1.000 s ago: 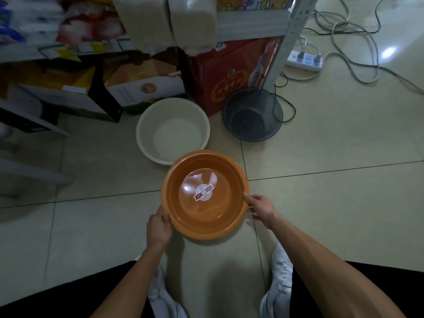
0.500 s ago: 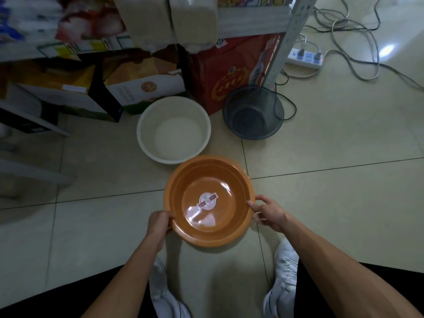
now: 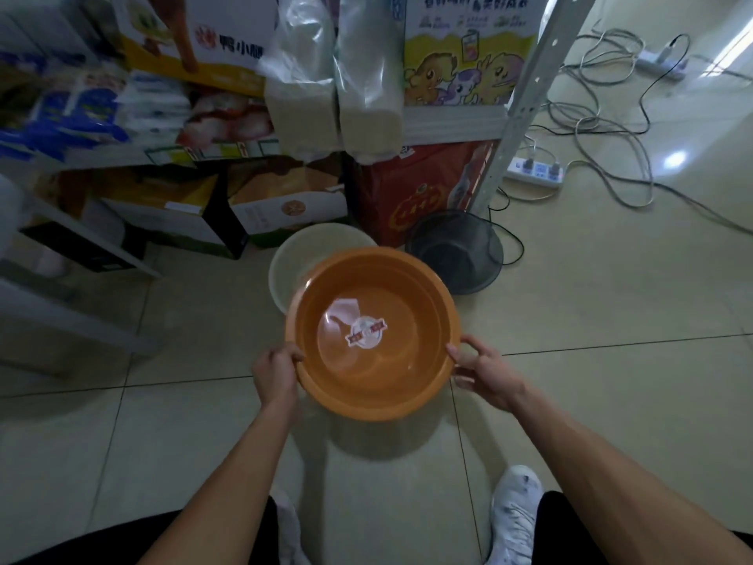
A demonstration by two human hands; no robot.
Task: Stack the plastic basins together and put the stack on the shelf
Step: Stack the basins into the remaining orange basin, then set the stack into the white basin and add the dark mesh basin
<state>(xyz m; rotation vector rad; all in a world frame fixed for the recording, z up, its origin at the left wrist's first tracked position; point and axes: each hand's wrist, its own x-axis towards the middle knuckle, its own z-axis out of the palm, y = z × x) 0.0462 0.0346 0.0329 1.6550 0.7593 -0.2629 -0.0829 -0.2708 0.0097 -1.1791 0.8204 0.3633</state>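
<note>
An orange basin (image 3: 403, 373) with a round sticker inside hangs above the tiled floor, its shadow below it. My left hand (image 3: 275, 371) grips its left rim and my right hand (image 3: 483, 371) grips its right rim. Behind it a white basin (image 3: 293, 258) stands on the floor, its near part covered by the orange one. To the right of that sits a dark translucent basin (image 3: 458, 250) beside the shelf's metal post (image 3: 517, 99). The shelf board (image 3: 452, 124) above carries boxes and bags.
Cardboard boxes (image 3: 285, 205) and a red box (image 3: 419, 189) stand under the shelf, right behind the basins. A power strip (image 3: 533, 171) and loose cables (image 3: 603, 128) lie on the floor at the right. My white shoes (image 3: 515, 511) are below.
Both hands have lifted the orange basin off the floor and moved it forward, so it now overlaps the white basin. The view has tilted up toward the shelf.
</note>
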